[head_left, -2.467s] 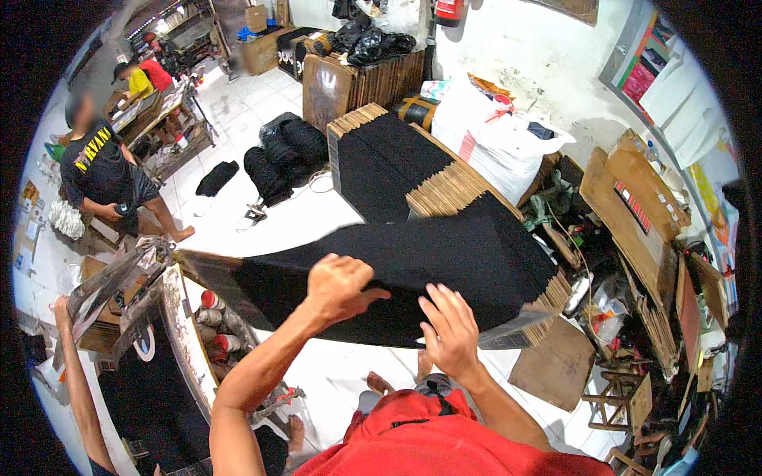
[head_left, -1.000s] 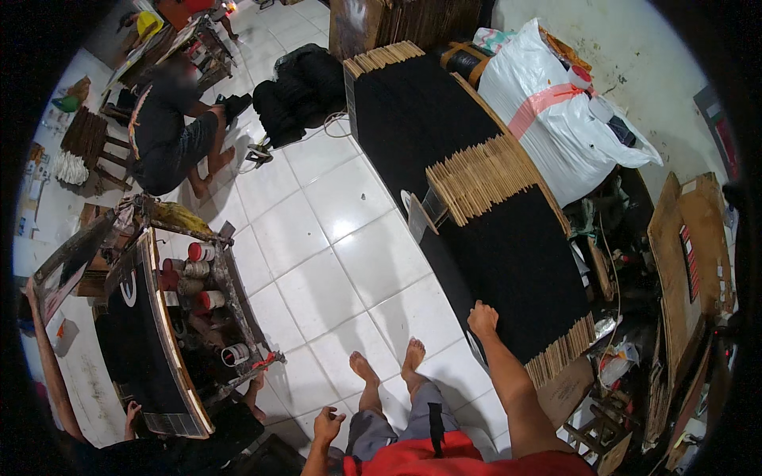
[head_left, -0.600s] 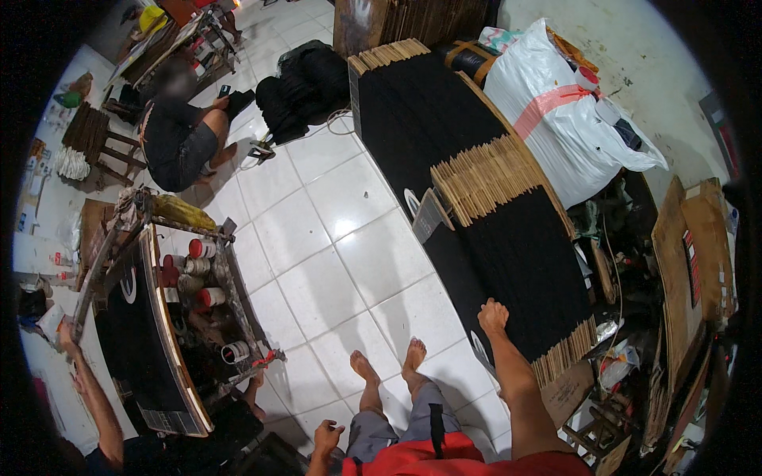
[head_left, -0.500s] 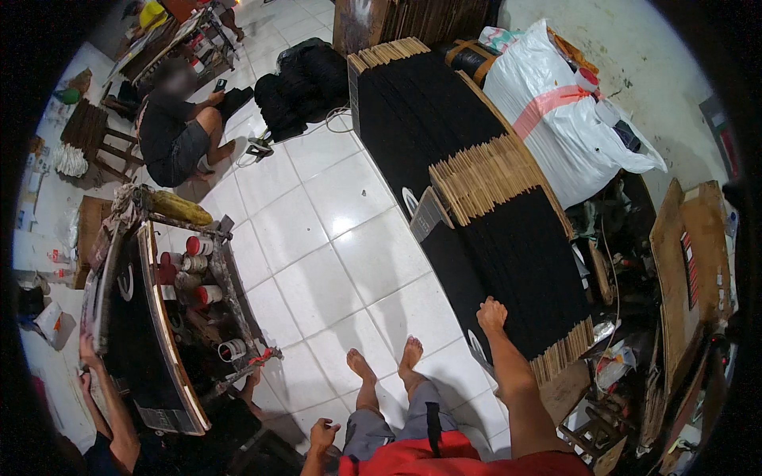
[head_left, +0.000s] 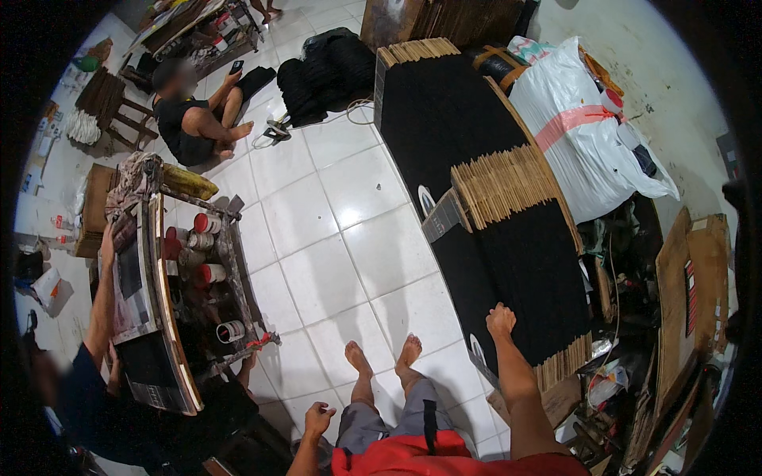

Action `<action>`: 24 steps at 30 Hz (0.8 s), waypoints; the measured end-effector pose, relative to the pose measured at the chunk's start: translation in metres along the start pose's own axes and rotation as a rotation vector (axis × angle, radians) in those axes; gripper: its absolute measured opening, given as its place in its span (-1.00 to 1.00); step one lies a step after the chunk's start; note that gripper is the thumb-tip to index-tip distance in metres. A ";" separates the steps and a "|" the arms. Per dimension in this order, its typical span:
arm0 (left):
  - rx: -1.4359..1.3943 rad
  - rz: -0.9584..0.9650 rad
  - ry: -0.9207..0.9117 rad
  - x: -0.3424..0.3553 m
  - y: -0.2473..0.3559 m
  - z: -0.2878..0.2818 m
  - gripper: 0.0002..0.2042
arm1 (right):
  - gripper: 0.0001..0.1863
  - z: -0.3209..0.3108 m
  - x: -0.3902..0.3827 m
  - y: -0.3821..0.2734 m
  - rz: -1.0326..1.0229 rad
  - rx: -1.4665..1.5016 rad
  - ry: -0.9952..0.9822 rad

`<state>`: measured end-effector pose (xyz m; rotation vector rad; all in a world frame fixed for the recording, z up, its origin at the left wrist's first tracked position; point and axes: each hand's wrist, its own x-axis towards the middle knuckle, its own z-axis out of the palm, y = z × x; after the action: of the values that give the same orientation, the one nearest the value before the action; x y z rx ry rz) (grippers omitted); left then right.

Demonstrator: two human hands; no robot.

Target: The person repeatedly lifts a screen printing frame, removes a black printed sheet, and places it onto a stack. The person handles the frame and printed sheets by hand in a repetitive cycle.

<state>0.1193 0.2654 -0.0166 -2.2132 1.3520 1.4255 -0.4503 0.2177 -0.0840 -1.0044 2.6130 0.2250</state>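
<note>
My right hand (head_left: 501, 319) is closed in a fist against a long row of black fabric pieces (head_left: 524, 262) stretched over thin boards. Whatever its fingers grip, if anything, is hidden. Light wooden board ends (head_left: 508, 186) stick out between the two black sections, and more board ends (head_left: 563, 358) show near my right forearm. A black panel with a grey printed patch (head_left: 444, 218) lies on the row's left side. My left hand (head_left: 319, 418) hangs beside my left thigh, loosely curled with nothing in it.
At left, a co-worker's arm (head_left: 103, 293) reaches to a framed screen (head_left: 133, 285) on a stand holding several paint tubs (head_left: 208, 223). Another person (head_left: 190, 119) sits on the floor with a phone. Black bundles (head_left: 329, 79) and a white sack (head_left: 571, 135) lie farther off.
The co-worker at left has leaned in, with an arm now over the frame, which sits lower. The seated person has lifted their head. My right fist stays on the black fabric; my left fingers curl more.
</note>
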 end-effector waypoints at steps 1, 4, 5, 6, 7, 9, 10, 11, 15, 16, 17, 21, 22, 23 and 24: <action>0.009 -0.014 -0.005 0.000 -0.004 -0.001 -0.58 | -0.77 0.000 0.000 0.000 -0.003 -0.003 0.001; 0.032 -0.045 -0.003 -0.003 -0.012 -0.001 -0.58 | -0.76 0.001 0.000 -0.002 -0.005 -0.008 0.001; 0.040 -0.061 -0.003 -0.004 -0.014 -0.002 -0.58 | -0.76 0.001 0.000 -0.002 -0.005 -0.010 -0.002; 0.022 -0.045 -0.005 -0.004 -0.015 -0.002 -0.58 | -0.76 0.001 0.000 -0.002 -0.001 -0.014 -0.006; 0.005 -0.039 -0.006 -0.005 -0.016 -0.002 -0.58 | -0.76 0.000 0.000 -0.002 -0.007 -0.011 -0.004; -0.022 -0.050 -0.002 -0.006 -0.017 -0.004 -0.58 | -0.76 0.000 -0.001 -0.001 -0.015 -0.005 -0.005; -0.032 -0.068 0.001 -0.007 -0.018 -0.005 -0.58 | -0.76 0.000 -0.002 -0.001 -0.016 -0.007 -0.006; -0.052 -0.070 0.007 -0.006 -0.018 -0.006 -0.58 | -0.76 -0.001 -0.003 -0.001 -0.015 -0.011 -0.006; -0.020 -0.084 0.000 -0.003 -0.022 -0.005 -0.59 | -0.77 0.000 -0.005 0.000 0.000 -0.008 -0.016; -0.032 -0.081 -0.002 -0.002 -0.022 -0.004 -0.59 | -0.77 0.001 -0.005 0.001 0.000 -0.012 -0.008; -0.035 -0.098 -0.007 -0.002 -0.023 -0.004 -0.59 | -0.77 0.001 -0.004 0.001 0.009 -0.002 -0.016; -0.042 -0.103 -0.015 -0.001 -0.021 -0.002 -0.59 | -0.78 0.007 -0.001 0.005 0.016 0.003 -0.006; -0.051 -0.101 -0.019 -0.001 -0.020 -0.001 -0.59 | -0.78 0.009 0.000 0.006 0.020 -0.012 0.004; -0.067 -0.100 -0.023 -0.001 -0.019 -0.001 -0.58 | -0.79 0.010 0.001 0.007 0.008 -0.013 0.021; -0.034 -0.081 -0.020 0.000 -0.019 -0.001 -0.58 | -0.79 0.012 0.002 0.007 0.003 -0.018 0.033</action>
<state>0.1345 0.2760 -0.0215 -2.2414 1.2262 1.4479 -0.4535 0.2253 -0.0958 -1.0184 2.6468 0.2358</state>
